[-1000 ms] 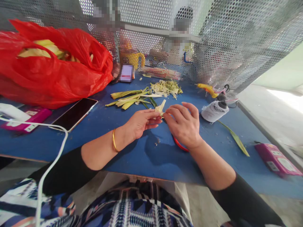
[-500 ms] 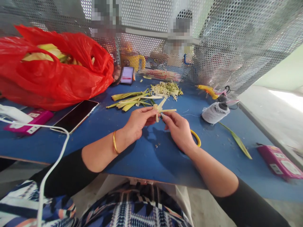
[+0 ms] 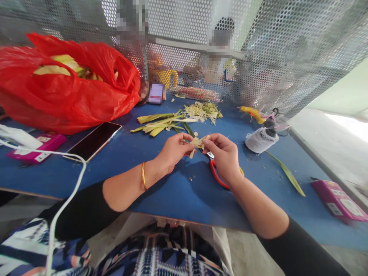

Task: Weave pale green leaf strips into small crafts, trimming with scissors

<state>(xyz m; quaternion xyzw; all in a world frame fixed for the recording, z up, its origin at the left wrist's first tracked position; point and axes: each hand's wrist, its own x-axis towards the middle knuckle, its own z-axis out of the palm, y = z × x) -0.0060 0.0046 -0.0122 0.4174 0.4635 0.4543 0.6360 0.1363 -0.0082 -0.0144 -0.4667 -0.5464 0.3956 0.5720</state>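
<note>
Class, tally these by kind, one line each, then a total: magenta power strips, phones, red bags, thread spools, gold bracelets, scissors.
Magenta power strips: 2
Phones: 2
Red bag: 1
Thread spool: 1
Gold bracelet: 1
Scissors: 1
Total: 8

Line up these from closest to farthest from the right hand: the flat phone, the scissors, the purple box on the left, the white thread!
Nearest to the right hand:
1. Scissors, right under it.
2. White thread, just off to its right.
3. Flat phone, over on the left.
4. Purple box, farther left, past the phone.
</note>
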